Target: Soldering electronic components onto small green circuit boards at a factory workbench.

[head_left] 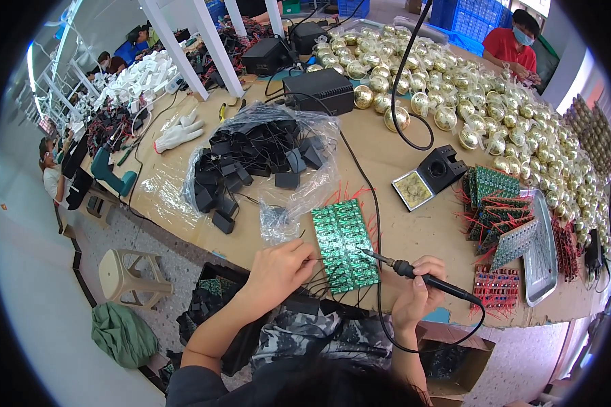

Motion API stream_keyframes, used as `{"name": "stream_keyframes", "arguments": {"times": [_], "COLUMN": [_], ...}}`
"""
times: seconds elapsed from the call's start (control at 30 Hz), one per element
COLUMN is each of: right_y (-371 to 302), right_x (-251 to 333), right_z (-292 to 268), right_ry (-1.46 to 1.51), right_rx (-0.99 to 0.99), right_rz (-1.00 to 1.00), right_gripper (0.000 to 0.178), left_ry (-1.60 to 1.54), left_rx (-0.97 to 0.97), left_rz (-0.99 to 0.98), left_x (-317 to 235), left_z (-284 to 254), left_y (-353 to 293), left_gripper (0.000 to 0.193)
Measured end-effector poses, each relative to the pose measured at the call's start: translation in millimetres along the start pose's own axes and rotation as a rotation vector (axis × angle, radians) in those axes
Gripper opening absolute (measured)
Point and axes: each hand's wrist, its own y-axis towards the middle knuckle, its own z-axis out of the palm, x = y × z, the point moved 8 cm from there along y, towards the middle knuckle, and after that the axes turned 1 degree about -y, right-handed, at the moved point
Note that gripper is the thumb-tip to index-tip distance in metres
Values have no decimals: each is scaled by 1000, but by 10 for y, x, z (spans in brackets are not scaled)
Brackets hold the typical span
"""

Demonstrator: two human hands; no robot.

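Note:
A green circuit board panel (pixel 346 245) lies on the table in front of me, with red wires along its far edge and dark wires along its near edge. My right hand (pixel 419 290) grips a soldering iron (pixel 448 289) like a pen, its tip touching or just above the right part of the panel. At the panel's left edge, my left hand (pixel 278 273) is closed in a pinch on a thin black wire; the fingertips are partly hidden. Beyond it, an open plastic bag (pixel 258 197) holds many small black boxes with wires.
Right of the panel are a soldering stand with sponge (pixel 414 188), stacked circuit boards (pixel 495 186) and a metal tray (pixel 542 271). Gold balls (pixel 448 119) cover the far right. A white glove (pixel 179 133) and green power tool (pixel 111 173) lie left. The iron's cable (pixel 379 271) loops nearby.

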Motion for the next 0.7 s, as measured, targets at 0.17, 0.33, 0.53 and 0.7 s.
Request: {"name": "stream_keyframes", "arguments": {"times": [0.17,0.33,0.53,0.7], "right_y": [-3,-5,-4,2], "right_x": [-14,-8,2,-5], "right_z": [-6,-12,7,2], "right_ry": [7,1,19,8], "right_rx": [-6,-1,0,-6], "right_rz": [8,4,18,-2], "right_gripper": [14,14,14,14], "left_ry": [-283,-356,-250,-138], "left_rx": [-134,-283,-51,65], "left_rz": [-102,-245,-214,-100], "left_x": [58,166,382,336], "left_z": [-107,-228,-115,37], "left_y": [3,22,134,162], "left_gripper": [15,18,14,14]}}
